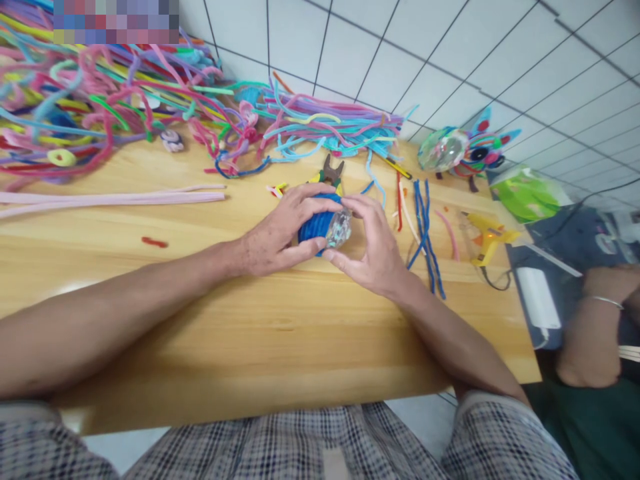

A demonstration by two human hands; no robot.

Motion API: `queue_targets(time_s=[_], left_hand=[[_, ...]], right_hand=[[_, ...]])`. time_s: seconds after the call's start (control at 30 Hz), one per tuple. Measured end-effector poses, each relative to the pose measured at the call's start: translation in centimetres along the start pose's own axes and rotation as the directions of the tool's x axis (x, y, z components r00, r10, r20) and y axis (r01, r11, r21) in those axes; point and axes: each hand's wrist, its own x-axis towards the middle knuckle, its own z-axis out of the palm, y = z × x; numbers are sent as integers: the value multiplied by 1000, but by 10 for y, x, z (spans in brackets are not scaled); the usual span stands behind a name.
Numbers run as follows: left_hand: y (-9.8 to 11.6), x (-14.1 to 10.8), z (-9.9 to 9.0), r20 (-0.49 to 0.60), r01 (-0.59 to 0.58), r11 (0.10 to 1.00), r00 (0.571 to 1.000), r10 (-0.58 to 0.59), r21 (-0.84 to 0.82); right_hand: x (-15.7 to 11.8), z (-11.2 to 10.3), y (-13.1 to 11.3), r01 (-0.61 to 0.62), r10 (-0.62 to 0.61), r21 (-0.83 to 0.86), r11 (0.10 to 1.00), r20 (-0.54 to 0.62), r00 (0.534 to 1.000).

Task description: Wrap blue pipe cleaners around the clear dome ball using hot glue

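Note:
Between both hands is a clear plastic bottle piece (341, 229), partly wound with blue pipe cleaners (316, 228). My left hand (280, 233) wraps around the blue-wound side, its thumb along the near edge. From the other side my right hand (373, 243) grips the clear end, with thumb and fingertips on its rim. The fingers hide part of the piece. Just beyond it lie pliers (332, 172) with dark jaws. Several loose blue pipe cleaners (426, 233) rest to the right of my right hand.
Heaped pipe cleaners (100, 107) cover the back left, with a bundle (335, 127) behind the pliers. A finished bottle animal (465, 147) stands at back right. Nearby are a yellow glue gun (490, 239), a white power block (538, 299) and another person's arm (593, 327).

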Motion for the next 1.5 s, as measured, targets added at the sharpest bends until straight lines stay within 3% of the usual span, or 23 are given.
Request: queue_targets(time_s=[0.4, 1.5], left_hand=[[4, 0, -1, -33, 4, 1000, 999, -4, -3], [4, -4, 8, -81, 20, 999, 997, -16, 44]], right_hand=[[-1, 13, -9, 48, -56, -73, 996, -101, 993], [-4, 17, -16, 38, -47, -71, 997, -123, 991]])
